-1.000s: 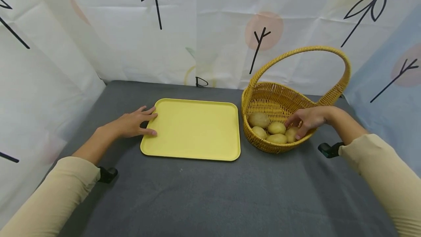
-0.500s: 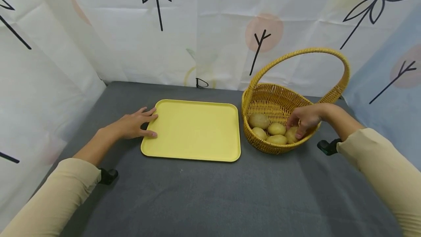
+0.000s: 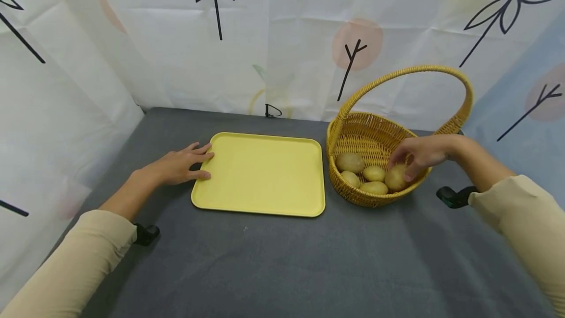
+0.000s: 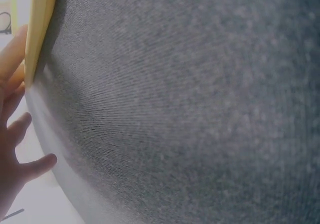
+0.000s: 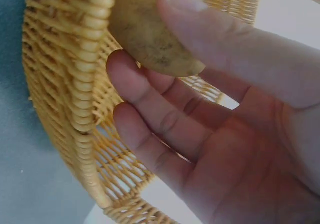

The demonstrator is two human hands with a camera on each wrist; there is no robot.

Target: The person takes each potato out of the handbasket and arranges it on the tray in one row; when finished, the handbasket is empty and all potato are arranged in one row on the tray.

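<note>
At three o'clock from the yellow tray [image 3: 260, 175], just beside it on the grey cloth [image 3: 265, 264], stands the wicker basket [image 3: 375, 129], its arched handle [image 3: 419, 68] rising towards one o'clock. The person's right hand [image 3: 425, 152] reaches in over the rim from three o'clock and holds the gripped potato [image 3: 396, 178] at the basket's five o'clock, the thumb pressed against one side; the right wrist view shows dark specks on its skin and two fingers curving loosely past it. Whether this potato touches the basket floor cannot be told.

Four more lie close by inside: a large potato [image 3: 350, 162] at nine o'clock, a pale potato [image 3: 350, 179] at eight, a front potato [image 3: 374, 188] at six and a small potato [image 3: 374, 173] between these and the gripped one.

At the tray's nine o'clock edge rests the left hand [image 3: 174, 167], fingers spread wide, tips on the rim. At twelve o'clock, behind everything, hangs a white printed backdrop [image 3: 300, 82].
</note>
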